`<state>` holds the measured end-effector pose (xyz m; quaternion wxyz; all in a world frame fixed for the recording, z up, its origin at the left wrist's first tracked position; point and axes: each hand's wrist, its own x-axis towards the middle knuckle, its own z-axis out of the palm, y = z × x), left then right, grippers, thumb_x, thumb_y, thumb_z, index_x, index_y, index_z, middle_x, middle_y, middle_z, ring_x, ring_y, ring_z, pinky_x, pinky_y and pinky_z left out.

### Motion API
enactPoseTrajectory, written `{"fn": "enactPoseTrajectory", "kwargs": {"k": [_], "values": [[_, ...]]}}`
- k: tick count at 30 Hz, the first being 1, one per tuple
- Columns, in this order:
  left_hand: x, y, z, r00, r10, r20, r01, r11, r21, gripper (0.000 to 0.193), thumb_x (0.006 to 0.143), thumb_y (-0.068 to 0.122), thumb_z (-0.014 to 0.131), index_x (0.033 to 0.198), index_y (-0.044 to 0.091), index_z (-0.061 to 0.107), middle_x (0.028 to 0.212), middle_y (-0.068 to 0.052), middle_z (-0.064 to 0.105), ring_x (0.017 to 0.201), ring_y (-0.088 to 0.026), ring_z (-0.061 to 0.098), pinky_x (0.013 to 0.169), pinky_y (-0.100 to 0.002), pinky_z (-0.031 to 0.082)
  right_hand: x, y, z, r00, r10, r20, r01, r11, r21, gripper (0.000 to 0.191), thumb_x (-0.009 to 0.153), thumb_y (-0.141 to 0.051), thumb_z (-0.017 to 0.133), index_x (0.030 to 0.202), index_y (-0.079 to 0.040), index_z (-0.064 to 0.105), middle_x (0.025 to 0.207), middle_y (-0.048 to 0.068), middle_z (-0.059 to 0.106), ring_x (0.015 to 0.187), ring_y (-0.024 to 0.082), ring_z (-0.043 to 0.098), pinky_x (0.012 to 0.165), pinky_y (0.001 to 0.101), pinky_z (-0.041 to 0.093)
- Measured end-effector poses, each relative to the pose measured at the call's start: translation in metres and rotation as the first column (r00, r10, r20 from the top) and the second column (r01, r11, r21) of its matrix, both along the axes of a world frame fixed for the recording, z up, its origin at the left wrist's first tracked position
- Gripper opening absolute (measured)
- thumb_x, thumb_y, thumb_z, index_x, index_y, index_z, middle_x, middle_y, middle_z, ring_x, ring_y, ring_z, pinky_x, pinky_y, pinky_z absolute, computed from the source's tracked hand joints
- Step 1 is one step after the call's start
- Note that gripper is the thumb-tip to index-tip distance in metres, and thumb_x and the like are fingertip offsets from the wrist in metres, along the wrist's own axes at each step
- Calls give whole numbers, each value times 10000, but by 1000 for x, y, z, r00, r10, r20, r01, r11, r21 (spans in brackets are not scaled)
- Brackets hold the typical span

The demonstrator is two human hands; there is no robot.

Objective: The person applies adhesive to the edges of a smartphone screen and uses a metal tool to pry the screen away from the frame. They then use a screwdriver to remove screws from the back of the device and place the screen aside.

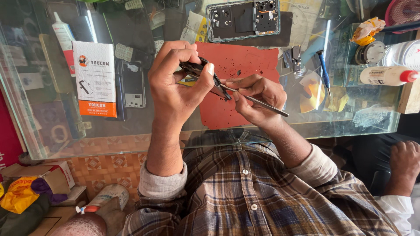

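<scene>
My left hand (177, 83) grips a small dark phone part (192, 68) between thumb and fingers, held above a red work mat (245, 61) on a glass counter. My right hand (256, 98) pinches metal tweezers (267, 106), whose tip touches the dark part near my left thumb. Much of the part is hidden by my fingers. An opened phone frame (243, 19) with its back off lies at the far edge of the mat.
A white and orange packet (96, 78) and another phone body (132, 85) lie left. A blue screwdriver (323, 70), a white bottle with a red cap (387, 75) and small parts lie right. Another person's hand (404, 161) rests at the lower right.
</scene>
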<state>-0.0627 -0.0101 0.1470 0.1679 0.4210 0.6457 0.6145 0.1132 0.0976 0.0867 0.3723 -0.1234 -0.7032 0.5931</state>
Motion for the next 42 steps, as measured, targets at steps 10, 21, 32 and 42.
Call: {"fn": "enactPoseTrajectory", "kwargs": {"k": [10,21,32,42], "values": [[3,-2,1,999,41,-29,-42,998,-54,206,989,37,797,1068,-14,614,1198,-93,593,990,-135,686,775,-242,673,7,-4,-13,1000,17,-14,-18,999,-49,194,964,102,677,919,20,508,1043,225,713,1132,371,747,960,455,676],[7,1,1,988,54,-147,-61,997,-45,346,946,68,877,1022,11,544,1163,-86,567,1104,-175,680,804,-264,644,16,-2,-25,998,-34,53,25,988,152,212,922,110,692,889,12,508,1001,206,722,1101,348,750,920,418,666],[2,-8,4,992,15,-124,-28,994,-104,288,906,35,855,1072,37,619,1214,-64,598,1031,-121,699,739,-224,643,34,-10,-44,994,23,110,6,967,-256,168,972,88,689,957,-1,547,1081,215,738,1134,302,751,984,398,639],[-2,-13,9,989,-55,-138,36,990,-139,294,855,44,868,1047,42,645,1249,-46,613,1091,-145,715,794,-250,640,41,-5,-38,984,115,134,-22,834,-552,126,993,94,656,982,-4,579,1135,230,757,1096,288,766,997,406,637]]}}
